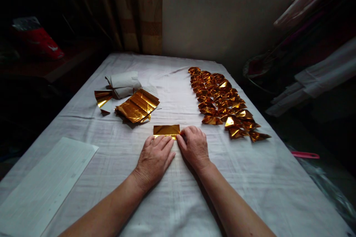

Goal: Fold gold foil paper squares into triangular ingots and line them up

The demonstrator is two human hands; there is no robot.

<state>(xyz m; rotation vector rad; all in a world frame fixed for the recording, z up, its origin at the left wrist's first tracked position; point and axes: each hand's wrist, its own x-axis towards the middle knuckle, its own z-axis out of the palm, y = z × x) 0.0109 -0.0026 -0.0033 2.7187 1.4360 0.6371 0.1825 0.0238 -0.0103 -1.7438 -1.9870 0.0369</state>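
Pale cloth covers the worktop (155,211) beside a wall (205,18). From the head, 1 gold foil strip (166,130) lies centrally: the left hand (154,157) rests its grip flat, fingers extended along the near edge; the right hand (195,147) curls at the strip's right end, pinching or merely touching, I cannot tell. Folded gold pieces (222,102) lie rightward.

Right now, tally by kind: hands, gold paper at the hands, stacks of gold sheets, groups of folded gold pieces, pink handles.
Hands: 2 (left hand, right hand)
Gold paper at the hands: 1
Stack of gold sheets: 1
Group of folded gold pieces: 1, too overlapped to count singly
Pink handle: 1
Total: 6
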